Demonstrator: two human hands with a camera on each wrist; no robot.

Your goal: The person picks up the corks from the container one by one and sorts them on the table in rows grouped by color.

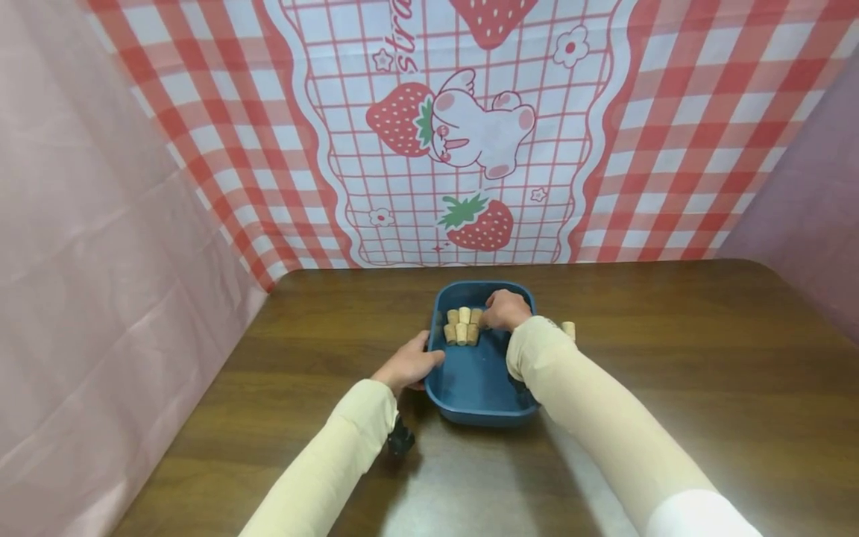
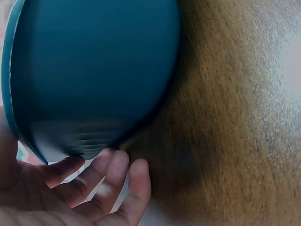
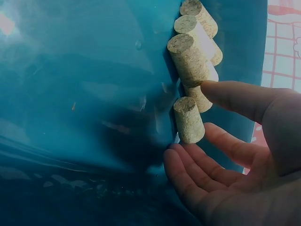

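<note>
Behind your brown, wood-grained table [image 1: 322, 335] hangs a red-and-white strawberry cloth [image 1: 564, 134]; plain pink fabric [image 1: 94, 261] hangs to your left.

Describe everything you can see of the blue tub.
The tub looks like smooth plastic: blue, oblong, with rounded corners, raised walls and a rim. It stands upright on the wooden table, long sides running front to back. The left hand holds its left wall, thumb over the rim. Corks rest inside toward the far left, the right hand beside them; whether that hand touches the tub is unclear. The right sleeve hides part of its right side.
</note>
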